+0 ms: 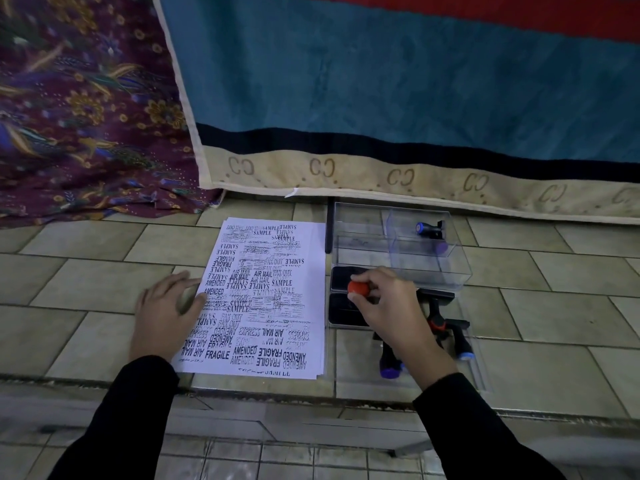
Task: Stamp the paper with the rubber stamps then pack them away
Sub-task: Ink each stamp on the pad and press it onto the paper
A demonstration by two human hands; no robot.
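We find the white paper sheet (263,299), centre, densely stamped. The left hand (166,313) presses its 9 o'clock edge, fingers straight. The right hand (391,306), fingers curled, grips a red-knobbed rubber stamp (358,288) over the black ink pad (341,277). One blue-capped stamp (429,229) lies in the clear plastic box (450,271) at 1 o'clock. We judge packing mostly outstanding.

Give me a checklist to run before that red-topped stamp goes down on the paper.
1. Grip: the right hand grips the red-knobbed stamp. Ok.
2. Ink: the stamp is at the ink pad, but its face is hidden. Cannot tell.
3. Paper held: the left hand rests flat on the left edge of the paper. Ok.
4. Blank space: the sheet is crowded with overlapping prints, and little bare area shows. Not ok.
5. Path: nothing lies between the pad and the sheet. Ok.
6. Packing: the clear box stands beyond the pad with one blue-capped stamp inside. Ok.
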